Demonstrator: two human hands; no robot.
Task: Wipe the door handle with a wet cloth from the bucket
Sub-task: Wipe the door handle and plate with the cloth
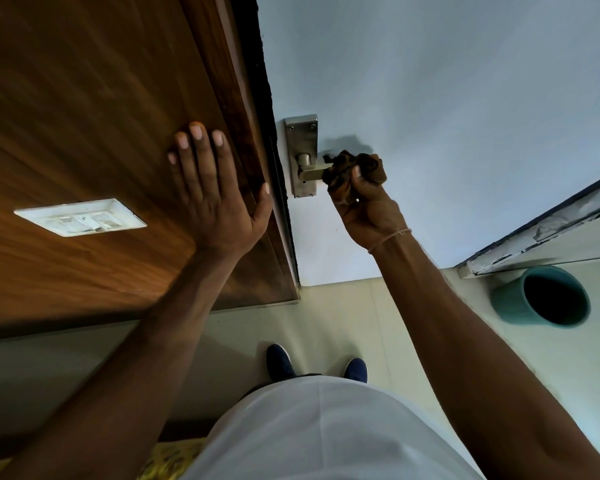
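The right hand grips a crumpled brown cloth around the brushed-metal door handle; the left hand lies flat, fingers spread, on grained wood panelling; a round teal bucket stands apart on smooth floor

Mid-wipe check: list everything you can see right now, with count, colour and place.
door handle: 1, metallic, on a steel plate on the pale blue door
cloth: 1, dark brown, wrapped round the handle's outer end
bucket: 1, teal, on the floor at right
wood panel: 1, brown, left of the door
switch plate: 1, white, on the wood panel
shoes: 2, dark blue, on the floor
left hand: flat, open on the wood panel
right hand: closed on the cloth
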